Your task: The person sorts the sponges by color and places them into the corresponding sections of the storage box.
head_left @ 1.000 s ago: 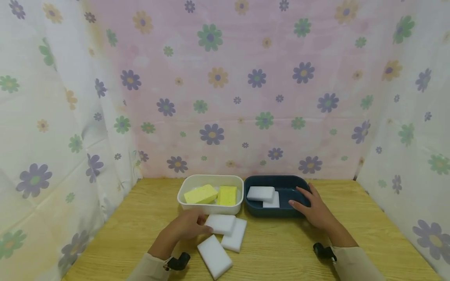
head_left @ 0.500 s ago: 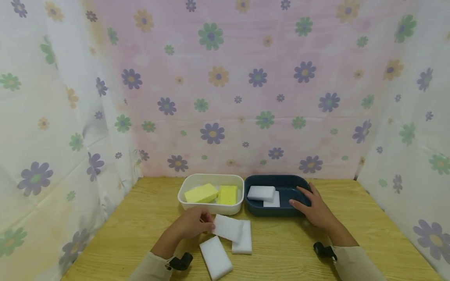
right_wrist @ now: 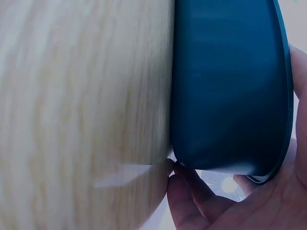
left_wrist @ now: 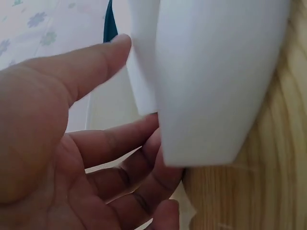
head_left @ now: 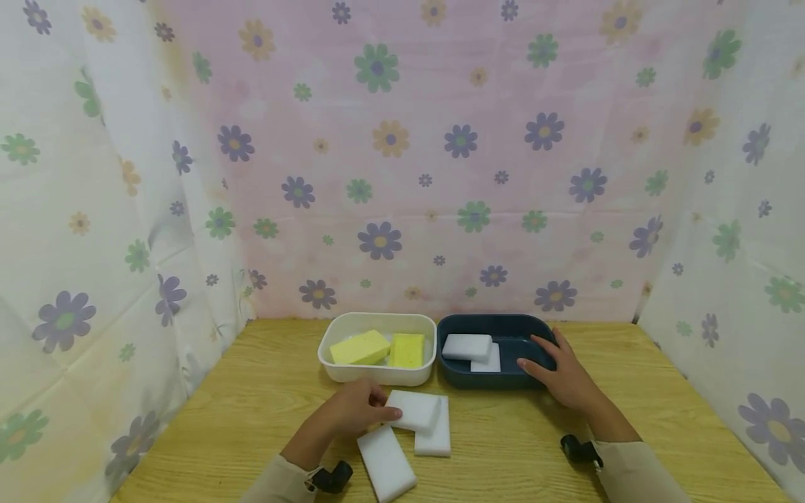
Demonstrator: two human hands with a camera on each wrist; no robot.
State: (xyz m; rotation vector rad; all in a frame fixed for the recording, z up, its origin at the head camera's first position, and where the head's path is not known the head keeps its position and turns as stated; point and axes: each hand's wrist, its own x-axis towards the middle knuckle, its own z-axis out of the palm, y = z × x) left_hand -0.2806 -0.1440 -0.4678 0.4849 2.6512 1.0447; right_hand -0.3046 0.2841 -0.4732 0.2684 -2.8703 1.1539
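My left hand (head_left: pixel 355 412) pinches the left end of a white sponge (head_left: pixel 411 410) between thumb and fingers. That sponge overlaps a second white sponge (head_left: pixel 435 442) in the head view. Just in front lies a third white sponge (head_left: pixel 386 463), flat on the table; in the left wrist view a white sponge (left_wrist: pixel 211 86) fills the foreground and covers part of the pinched one. At the right end of the dark blue bin (head_left: pixel 487 380), my right hand (head_left: pixel 569 377) grips the wall. The right wrist view has its fingers (right_wrist: pixel 196 194) curled by the bin's corner.
Two white sponges, one (head_left: pixel 467 347) leaning over the other (head_left: pixel 486 359), lie inside the blue bin. Left of it, a white bin (head_left: pixel 377 375) holds two yellow sponges (head_left: pixel 360 348). Behind the wooden table (head_left: pixel 503 447) hangs a flowered curtain (head_left: pixel 428 140).
My left hand has taken hold of the upper white sponge and drawn it a little to the right. The sponge beneath has shifted right and turned straighter. My right hand stays on the bin.
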